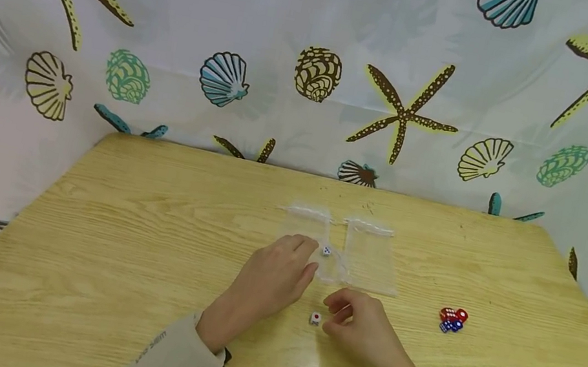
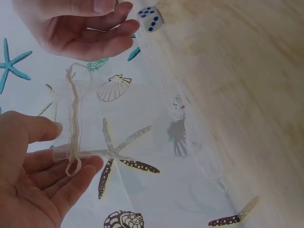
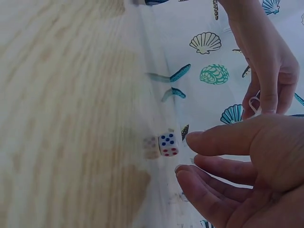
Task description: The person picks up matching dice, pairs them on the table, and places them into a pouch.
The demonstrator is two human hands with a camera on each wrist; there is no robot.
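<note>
over the table point(image 1: 143, 235), my left hand point(image 1: 276, 272) grips a sheer bag point(image 2: 142, 97) at its drawstring point(image 2: 74, 118) end, a hold my left wrist view shows and my head view hides. my right hand point(image 1: 360, 323), thumb and fingers apart, is just beside a white die point(image 1: 315, 318); a second die point(image 2: 176, 103) shows hazily through the bag.

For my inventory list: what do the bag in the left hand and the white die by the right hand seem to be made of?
Bag: sheer fabric, perhaps organza; the starfish print shows through it. White die: probably hard plastic, smooth-looking, judging by its even faces and crisp coloured dots.
</note>
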